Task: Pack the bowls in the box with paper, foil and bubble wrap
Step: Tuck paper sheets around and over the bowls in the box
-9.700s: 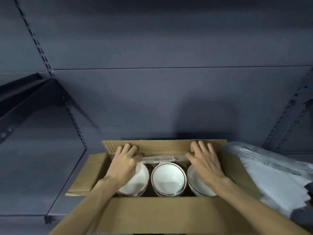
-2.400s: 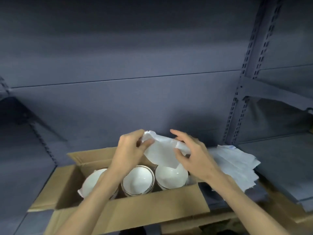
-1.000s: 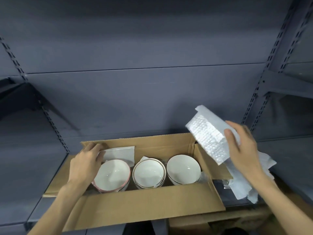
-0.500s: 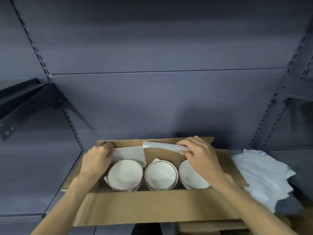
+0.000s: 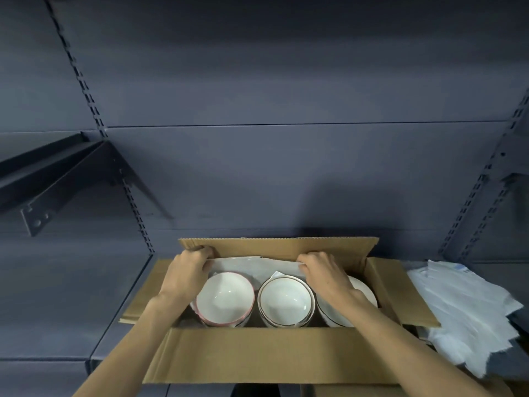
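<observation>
The padding sheet carried in the right hand (image 5: pixel 320 270) a second ago has been brought down into the cardboard box (image 5: pixel 257 353) and is now being tucked behind the bowls, against the far wall. The padding strip (image 5: pixel 252 263) is pinched by curled fingers of the right hand at its right end; the left hand (image 5: pixel 187 270) is curled on its left end, as before. Rear gap judged nearly filled; top cover not yet laid.

Counted, near to far: one box; three bowls, a pink-rimmed bowl (image 5: pixel 224 300) just below the left hand, a gold-rimmed bowl (image 5: pixel 284 302) between the hands, a third bowl (image 5: pixel 363 293) partly under the right wrist; two hands. One pile of white sheets (image 5: pixel 469 308) lies right of the right hand, on the shelf.
</observation>
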